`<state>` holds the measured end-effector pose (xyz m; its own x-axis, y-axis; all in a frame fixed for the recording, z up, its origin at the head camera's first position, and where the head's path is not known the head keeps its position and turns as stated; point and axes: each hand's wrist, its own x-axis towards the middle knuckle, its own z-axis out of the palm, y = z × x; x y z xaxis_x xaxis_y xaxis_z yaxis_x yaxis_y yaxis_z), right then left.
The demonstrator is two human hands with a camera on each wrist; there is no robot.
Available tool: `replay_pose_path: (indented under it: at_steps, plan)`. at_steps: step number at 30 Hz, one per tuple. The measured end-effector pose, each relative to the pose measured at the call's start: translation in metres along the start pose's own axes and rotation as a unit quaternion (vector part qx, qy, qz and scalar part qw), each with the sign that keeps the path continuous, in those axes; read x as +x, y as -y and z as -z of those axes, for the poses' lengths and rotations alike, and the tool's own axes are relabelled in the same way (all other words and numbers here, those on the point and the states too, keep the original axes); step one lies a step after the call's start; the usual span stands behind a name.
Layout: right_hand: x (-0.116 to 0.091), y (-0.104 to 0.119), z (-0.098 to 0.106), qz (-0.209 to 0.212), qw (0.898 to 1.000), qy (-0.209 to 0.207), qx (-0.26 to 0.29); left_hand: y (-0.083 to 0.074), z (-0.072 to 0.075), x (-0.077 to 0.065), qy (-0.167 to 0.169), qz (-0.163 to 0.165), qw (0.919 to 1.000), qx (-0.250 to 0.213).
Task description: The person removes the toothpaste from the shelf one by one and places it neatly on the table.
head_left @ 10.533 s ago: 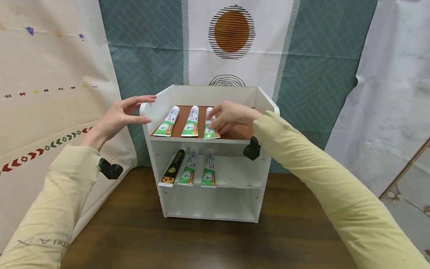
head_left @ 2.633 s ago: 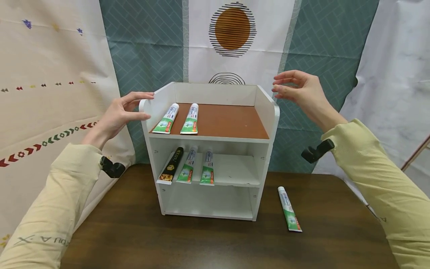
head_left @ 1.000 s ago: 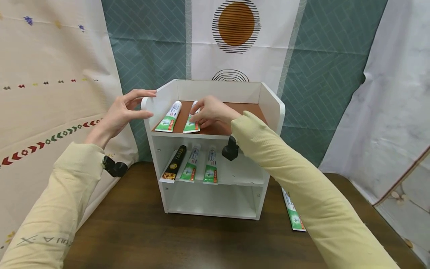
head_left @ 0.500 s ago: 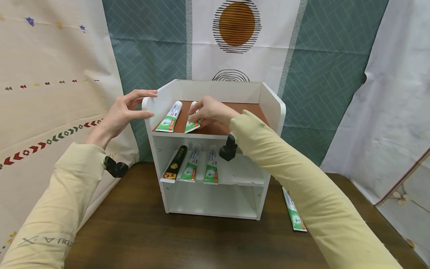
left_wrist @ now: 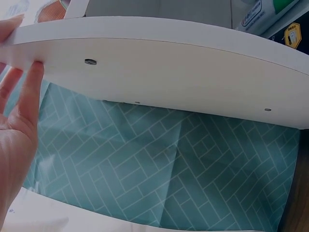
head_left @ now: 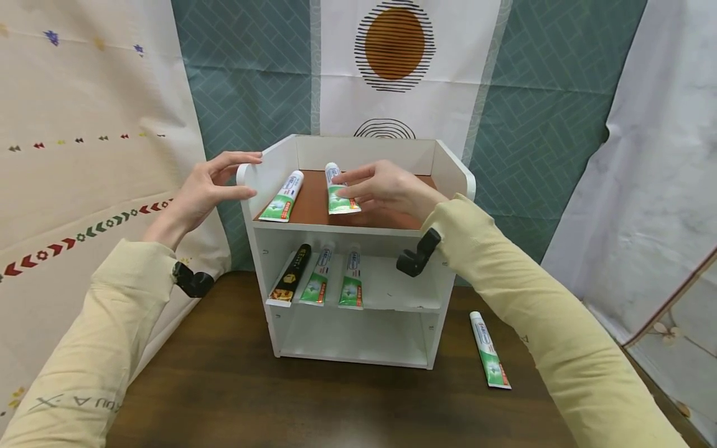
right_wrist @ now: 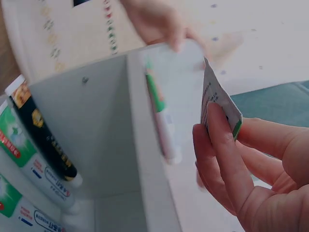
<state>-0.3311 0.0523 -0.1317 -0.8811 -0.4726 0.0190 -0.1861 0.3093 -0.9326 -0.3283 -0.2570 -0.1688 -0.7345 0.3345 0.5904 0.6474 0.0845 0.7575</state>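
Note:
In the head view my right hand pinches a white and green toothpaste tube between thumb and fingers, over the brown top shelf. The right wrist view shows the crimped end of this toothpaste tube standing up from the fingers. My left hand grips the front edge of the left side panel of the white shelf unit, fingers against its outer face. Left of the held tube, another green toothpaste tube lies on the top shelf.
The middle shelf holds a black toothpaste tube and two green tubes. On the dark wooden table, right of the unit, lies another green toothpaste tube. Patterned cloths hang behind and at both sides.
Earlier, a third tube went from the top shelf to the table at right. My right hand then took the middle one, raised it slightly and shifted it rightward. My left hand stays put.

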Motion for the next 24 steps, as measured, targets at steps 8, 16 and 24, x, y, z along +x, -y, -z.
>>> replay_pose_path:
  at_steps: [8, 16, 24]
  plan:
    - [-0.028, 0.008, 0.029, 0.011, 0.997, -0.033, 0.065, 0.000, -0.001, 0.000, 0.000, -0.003, 0.9997, -0.024]
    - [-0.052, 0.009, 0.057, 0.014, 0.996, -0.046, 0.073, 0.001, -0.001, -0.001, 0.003, 0.000, 0.9999, -0.016]
    - [-0.077, 0.010, 0.082, 0.013, 0.986, -0.066, 0.154, 0.001, -0.001, 0.000, 0.002, -0.004, 0.9998, -0.018]
